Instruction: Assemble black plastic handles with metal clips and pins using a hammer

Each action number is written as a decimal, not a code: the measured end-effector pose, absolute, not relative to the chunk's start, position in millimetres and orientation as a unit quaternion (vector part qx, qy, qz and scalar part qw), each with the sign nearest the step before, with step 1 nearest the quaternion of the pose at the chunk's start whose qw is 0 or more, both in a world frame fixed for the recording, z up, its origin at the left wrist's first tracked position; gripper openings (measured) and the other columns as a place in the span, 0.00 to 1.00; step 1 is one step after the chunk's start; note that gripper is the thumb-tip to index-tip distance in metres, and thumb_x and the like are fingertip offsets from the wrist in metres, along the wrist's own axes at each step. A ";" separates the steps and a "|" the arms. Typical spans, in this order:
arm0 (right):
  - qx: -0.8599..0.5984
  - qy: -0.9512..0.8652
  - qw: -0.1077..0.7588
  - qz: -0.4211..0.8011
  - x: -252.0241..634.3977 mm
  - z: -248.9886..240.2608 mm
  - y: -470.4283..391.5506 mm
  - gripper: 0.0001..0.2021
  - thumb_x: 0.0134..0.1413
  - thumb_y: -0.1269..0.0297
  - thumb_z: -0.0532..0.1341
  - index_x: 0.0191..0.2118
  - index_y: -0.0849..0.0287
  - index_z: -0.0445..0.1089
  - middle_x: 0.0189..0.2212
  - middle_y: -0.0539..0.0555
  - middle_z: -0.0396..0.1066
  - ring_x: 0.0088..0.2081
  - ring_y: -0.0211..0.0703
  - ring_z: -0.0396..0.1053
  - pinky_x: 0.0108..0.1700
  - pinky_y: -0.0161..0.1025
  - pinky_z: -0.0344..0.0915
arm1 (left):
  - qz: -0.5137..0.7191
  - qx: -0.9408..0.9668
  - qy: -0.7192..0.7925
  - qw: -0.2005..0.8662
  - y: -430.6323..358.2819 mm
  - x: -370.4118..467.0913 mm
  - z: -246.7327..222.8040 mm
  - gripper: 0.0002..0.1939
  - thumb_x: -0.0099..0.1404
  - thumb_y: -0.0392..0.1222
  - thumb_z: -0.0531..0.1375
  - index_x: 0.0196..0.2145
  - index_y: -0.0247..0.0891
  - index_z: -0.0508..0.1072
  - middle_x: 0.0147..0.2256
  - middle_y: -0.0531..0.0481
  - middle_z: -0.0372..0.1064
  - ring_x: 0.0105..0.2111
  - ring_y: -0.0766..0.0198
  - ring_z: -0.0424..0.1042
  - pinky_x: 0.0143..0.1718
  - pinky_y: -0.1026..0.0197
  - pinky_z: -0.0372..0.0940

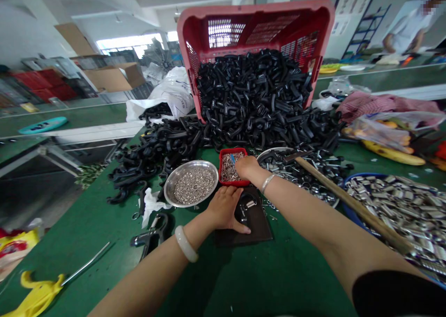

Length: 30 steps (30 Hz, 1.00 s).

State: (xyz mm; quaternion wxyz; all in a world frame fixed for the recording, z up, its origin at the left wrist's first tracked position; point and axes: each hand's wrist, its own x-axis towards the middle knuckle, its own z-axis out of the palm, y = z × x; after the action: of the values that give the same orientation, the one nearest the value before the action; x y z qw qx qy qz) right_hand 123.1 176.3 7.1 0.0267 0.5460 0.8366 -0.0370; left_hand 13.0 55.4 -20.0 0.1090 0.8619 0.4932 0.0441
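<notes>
My left hand (226,209) lies over a dark flat pad (259,229), its thumb stretched away from the fingers. Beside that thumb is a black plastic part with a metal coil spring (249,204); whether the palm presses on it is hidden. My right hand (248,167) reaches into a small red tray (220,168) of small metal pins. Its fingers are closed around a thin blue item (232,158), mostly covered. Left of the tray stands a round metal bowl (167,187) of tiny metal pieces. A black hand grip with a spring (153,236) lies near my left forearm.
A tipped red crate (256,9) spills black plastic handles (258,89) across the back. To the right are a plate of bolts (299,177), a hammer (334,187) and a blue-rimmed basin of springs (348,180). A yellow-handled tool (38,294) lies front left. A person (406,29) stands far right.
</notes>
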 end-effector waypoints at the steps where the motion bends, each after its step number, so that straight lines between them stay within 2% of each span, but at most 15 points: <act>1: 0.545 0.837 0.027 -0.034 124.2 5.6 177.7 0.10 0.49 0.68 0.57 0.36 0.66 0.73 0.36 0.67 0.72 0.42 0.53 0.68 0.42 0.43 0.61 | 0.053 0.863 0.489 0.115 54.1 10.3 -20.3 0.60 0.31 0.72 0.58 0.57 0.33 0.53 0.54 0.35 0.53 0.54 0.42 0.51 0.55 0.47 0.44; 4: 0.543 0.839 0.020 -0.022 136.5 4.9 176.9 0.11 0.50 0.67 0.56 0.36 0.65 0.73 0.37 0.67 0.72 0.42 0.53 0.67 0.41 0.44 0.60 | 0.086 0.866 0.472 0.139 53.2 2.9 -13.1 0.58 0.34 0.71 0.58 0.58 0.35 0.51 0.56 0.36 0.51 0.55 0.45 0.50 0.54 0.49 0.47; 6: 0.538 0.843 0.006 -0.011 145.6 6.5 173.4 0.11 0.51 0.65 0.55 0.35 0.63 0.73 0.37 0.65 0.72 0.43 0.54 0.66 0.42 0.46 0.58 | 0.114 0.847 0.501 0.133 59.8 -1.3 -2.6 0.47 0.44 0.67 0.57 0.57 0.39 0.54 0.55 0.40 0.54 0.53 0.50 0.55 0.51 0.52 0.53; 8: 0.531 0.847 -0.016 -0.002 150.6 8.0 168.6 0.12 0.52 0.62 0.54 0.36 0.59 0.73 0.38 0.63 0.71 0.45 0.54 0.64 0.45 0.50 0.55 | 0.128 0.807 0.569 0.098 74.1 -3.9 8.6 0.30 0.56 0.59 0.53 0.53 0.42 0.60 0.51 0.44 0.60 0.48 0.54 0.61 0.47 0.54 0.58; 9: 0.527 0.850 -0.027 0.000 151.4 8.4 166.2 0.12 0.52 0.61 0.54 0.37 0.58 0.72 0.39 0.61 0.71 0.46 0.54 0.63 0.46 0.51 0.53 | 0.119 0.786 0.601 0.078 83.4 -4.0 13.2 0.24 0.59 0.55 0.51 0.50 0.43 0.64 0.48 0.44 0.63 0.46 0.54 0.63 0.45 0.55 0.59; 11: 0.518 0.854 -0.046 -0.005 150.6 7.8 162.1 0.12 0.52 0.60 0.53 0.36 0.55 0.72 0.38 0.59 0.72 0.45 0.53 0.63 0.46 0.51 0.52 | 0.060 0.765 0.639 0.056 103.6 -1.5 19.2 0.19 0.60 0.52 0.51 0.45 0.45 0.69 0.43 0.45 0.67 0.43 0.54 0.66 0.41 0.55 0.62; 14: 0.505 0.860 -0.071 -0.028 149.0 4.7 159.8 0.11 0.51 0.60 0.54 0.34 0.53 0.73 0.37 0.56 0.72 0.43 0.50 0.64 0.45 0.48 0.54 | -0.047 0.761 0.645 0.056 130.3 7.6 19.3 0.17 0.58 0.51 0.53 0.40 0.42 0.72 0.40 0.42 0.70 0.40 0.50 0.68 0.38 0.55 0.63; 18: 0.498 0.856 -0.124 -0.067 153.8 2.8 160.9 0.12 0.51 0.60 0.53 0.38 0.53 0.72 0.39 0.52 0.71 0.42 0.44 0.64 0.42 0.39 0.57 | -0.079 0.765 0.636 0.057 148.7 18.5 13.8 0.18 0.56 0.49 0.56 0.38 0.34 0.73 0.38 0.35 0.71 0.41 0.48 0.69 0.38 0.56 0.62; 22: 0.493 0.847 -0.162 -0.112 166.5 5.4 149.4 0.12 0.51 0.60 0.53 0.34 0.57 0.72 0.31 0.50 0.72 0.33 0.38 0.67 0.33 0.32 0.59 | -0.077 0.778 0.621 0.065 150.2 19.9 12.0 0.16 0.55 0.49 0.57 0.39 0.38 0.73 0.39 0.39 0.71 0.40 0.51 0.69 0.38 0.57 0.62; 27: 0.491 0.801 -0.236 -0.250 191.2 0.7 113.2 0.12 0.52 0.63 0.51 0.28 0.59 0.71 0.22 0.48 0.70 0.26 0.36 0.66 0.29 0.32 0.59 | -0.062 0.781 0.617 0.073 147.6 19.1 10.4 0.14 0.58 0.46 0.53 0.37 0.39 0.73 0.39 0.41 0.71 0.39 0.52 0.70 0.36 0.57 0.62; 30: 0.491 0.781 -0.259 -0.286 205.7 -7.2 93.4 0.13 0.53 0.62 0.51 0.31 0.59 0.72 0.24 0.50 0.72 0.27 0.38 0.68 0.30 0.33 0.61 | -0.059 0.788 0.607 0.083 150.0 19.4 9.0 0.13 0.56 0.45 0.55 0.35 0.37 0.73 0.38 0.41 0.71 0.37 0.54 0.70 0.35 0.59 0.62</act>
State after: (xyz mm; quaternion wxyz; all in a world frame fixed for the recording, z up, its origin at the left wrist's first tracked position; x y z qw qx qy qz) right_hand 205.7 93.4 -7.2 -0.2591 0.4912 0.7808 -0.2864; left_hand 19.4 150.0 9.0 0.0827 0.7881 0.6072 -0.0587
